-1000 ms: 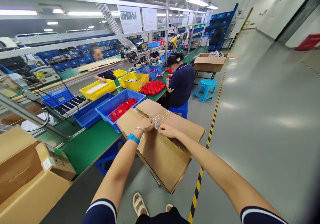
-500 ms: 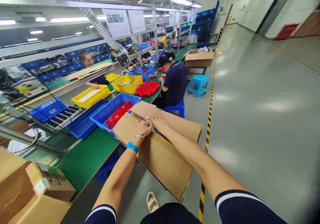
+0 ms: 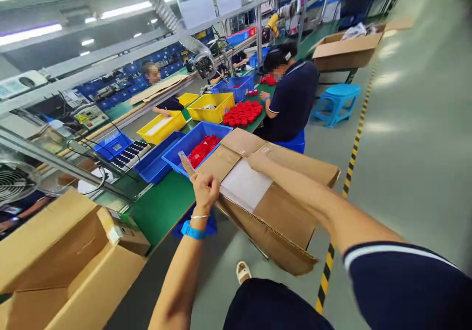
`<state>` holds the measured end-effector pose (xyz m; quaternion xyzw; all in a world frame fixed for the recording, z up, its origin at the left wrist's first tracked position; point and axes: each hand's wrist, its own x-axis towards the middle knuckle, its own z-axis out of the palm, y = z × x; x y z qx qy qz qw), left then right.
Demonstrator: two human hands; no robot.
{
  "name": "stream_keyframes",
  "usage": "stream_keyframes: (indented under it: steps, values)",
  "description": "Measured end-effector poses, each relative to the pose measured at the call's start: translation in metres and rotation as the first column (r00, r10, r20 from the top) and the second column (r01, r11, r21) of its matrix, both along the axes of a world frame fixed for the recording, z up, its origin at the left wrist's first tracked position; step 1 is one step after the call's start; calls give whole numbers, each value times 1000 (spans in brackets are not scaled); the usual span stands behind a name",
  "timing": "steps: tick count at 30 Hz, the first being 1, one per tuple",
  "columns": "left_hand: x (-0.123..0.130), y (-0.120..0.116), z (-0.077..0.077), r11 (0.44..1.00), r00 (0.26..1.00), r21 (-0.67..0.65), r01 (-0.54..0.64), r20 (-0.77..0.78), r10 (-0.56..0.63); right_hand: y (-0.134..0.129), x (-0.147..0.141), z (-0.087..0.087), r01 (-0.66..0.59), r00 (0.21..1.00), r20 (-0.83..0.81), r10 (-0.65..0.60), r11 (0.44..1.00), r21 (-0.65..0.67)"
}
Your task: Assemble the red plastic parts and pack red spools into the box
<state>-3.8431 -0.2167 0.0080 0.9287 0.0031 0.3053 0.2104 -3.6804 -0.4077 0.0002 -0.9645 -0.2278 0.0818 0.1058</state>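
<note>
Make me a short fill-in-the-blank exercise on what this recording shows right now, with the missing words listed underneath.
The person's hand with a bracelet at its wrist, gripping a thin strip, is the ____ one.
Through the gap between the flaps of the cardboard box, a flat ____ surface shows.
The blue bin beside that box holds small ____ pieces.
The floor line is striped black and ____.

Missing words: left; white; red; yellow.
</note>
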Motion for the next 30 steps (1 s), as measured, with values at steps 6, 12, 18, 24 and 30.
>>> stream_keyframes:
  steps: [6, 12, 18, 24, 30]
  values:
    - [-45, 15, 9, 993, 996, -117, 23, 92, -12, -75, 49, 77, 171, 939, 321, -127, 979, -111]
    - [-64, 7, -1, 971, 993, -234, 43, 120, -15, -154, 36, 81, 57, 899, 438, 10, 989, -138]
    - [-71, 0, -10, 948, 992, -315, 48, 129, -8, -187, 42, 4, 158, 962, 221, -159, 987, 21]
    - [-83, -8, -36, 891, 935, -451, -60, 287, 208, -228, 45, -60, 206, 891, -441, -110, 963, 176]
    - [-47, -36, -32, 867, 914, -485, -116, 289, 285, -236, 40, -72, 71, 902, -428, 64, 954, 292]
